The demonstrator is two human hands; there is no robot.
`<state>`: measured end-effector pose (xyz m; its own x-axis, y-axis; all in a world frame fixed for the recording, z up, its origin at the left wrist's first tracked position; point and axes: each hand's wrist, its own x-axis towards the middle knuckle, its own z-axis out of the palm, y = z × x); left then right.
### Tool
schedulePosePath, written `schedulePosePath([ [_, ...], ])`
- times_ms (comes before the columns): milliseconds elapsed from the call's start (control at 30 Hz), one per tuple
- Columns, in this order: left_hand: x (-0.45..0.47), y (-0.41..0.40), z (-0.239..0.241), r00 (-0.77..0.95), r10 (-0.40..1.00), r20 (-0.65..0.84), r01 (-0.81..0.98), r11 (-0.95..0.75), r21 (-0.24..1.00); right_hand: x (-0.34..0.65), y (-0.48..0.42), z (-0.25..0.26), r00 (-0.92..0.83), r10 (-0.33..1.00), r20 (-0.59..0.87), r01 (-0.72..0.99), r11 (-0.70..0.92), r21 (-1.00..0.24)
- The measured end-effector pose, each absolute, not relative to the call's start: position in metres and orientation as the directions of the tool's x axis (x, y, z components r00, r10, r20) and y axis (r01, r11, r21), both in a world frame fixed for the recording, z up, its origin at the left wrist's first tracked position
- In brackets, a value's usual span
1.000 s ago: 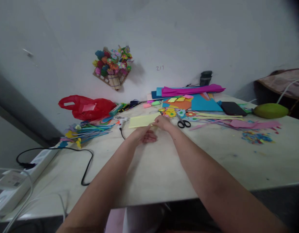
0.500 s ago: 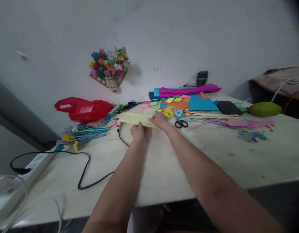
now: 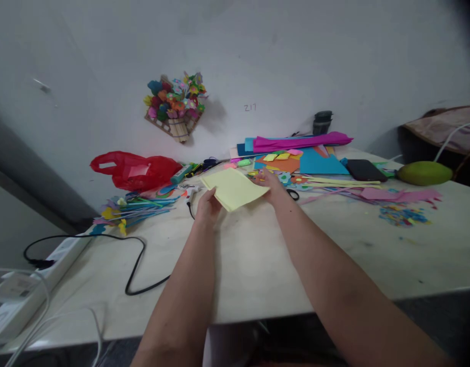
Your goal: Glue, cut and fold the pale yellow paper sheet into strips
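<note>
A pale yellow sheet point(image 3: 235, 188) is held tilted just above the table, between both hands. My left hand point(image 3: 208, 205) grips its near left edge, thumb on top. At the right edge, my right hand point(image 3: 269, 184) holds the sheet, its fingers partly behind it. Scissors point(image 3: 293, 194) with black handles lie beside my right wrist, mostly hidden by it. Behind the sheet are cut foam flowers point(image 3: 284, 178) in blue, orange and yellow. A white glue gun point(image 3: 191, 194) with a black cord lies left of my left hand.
A red plastic bag point(image 3: 143, 172) and flower stems point(image 3: 143, 211) lie left. Coloured sheets point(image 3: 321, 161), a black phone point(image 3: 366, 170), a green fruit point(image 3: 424, 173) and paper scraps point(image 3: 405, 215) lie right. A power strip point(image 3: 66, 250) and a black cord point(image 3: 137, 262) run along the left.
The yellow sheet has turned from a narrow, edge-tilted band to a broad face toward me. My left hand has moved left and my right hand slightly right, spreading apart along it.
</note>
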<state>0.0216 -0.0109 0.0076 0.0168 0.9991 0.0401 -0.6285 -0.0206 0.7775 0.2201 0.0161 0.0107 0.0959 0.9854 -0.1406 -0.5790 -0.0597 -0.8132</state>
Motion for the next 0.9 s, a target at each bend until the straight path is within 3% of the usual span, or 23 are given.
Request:
schedulePosePath([
  [67,0.017,-0.013,0.009,0.072,0.997,-0.028,-0.611,0.066,0.789,0.227,0.011,0.012,-0.090,0.990,-0.105,-0.560,-0.138,-0.817],
  [133,0.013,-0.016,0.011,0.110,0.990,-0.093,-0.565,0.139,0.813,0.230,0.007,0.011,-0.199,0.980,0.004,-0.561,-0.110,-0.820],
  [233,0.010,-0.021,0.013,0.185,0.969,-0.161,-0.475,0.232,0.849,0.228,0.002,0.008,-0.247,0.966,0.078,-0.513,-0.062,-0.856],
  [367,0.014,-0.025,0.013,0.293,0.940,-0.173,-0.358,0.276,0.892,0.221,0.000,0.008,-0.275,0.960,0.042,-0.394,-0.073,-0.916],
  [533,0.017,-0.017,0.003,0.307,0.943,-0.130,-0.270,0.217,0.938,0.222,0.012,0.004,-0.057,0.997,0.044,-0.267,0.027,-0.963],
  [700,0.018,-0.007,-0.005,0.175,0.977,-0.119,-0.121,0.141,0.983,0.226,0.029,-0.006,0.217,0.961,0.172,-0.079,0.193,-0.978],
  [800,0.021,-0.005,-0.005,0.029,0.994,-0.104,0.144,0.098,0.985,0.226,0.031,-0.008,0.257,0.952,0.165,-0.056,0.185,-0.981],
  [900,0.023,-0.003,-0.004,-0.120,0.992,0.031,0.505,0.034,0.863,0.227,0.030,-0.006,0.221,0.966,0.131,-0.113,0.159,-0.981],
])
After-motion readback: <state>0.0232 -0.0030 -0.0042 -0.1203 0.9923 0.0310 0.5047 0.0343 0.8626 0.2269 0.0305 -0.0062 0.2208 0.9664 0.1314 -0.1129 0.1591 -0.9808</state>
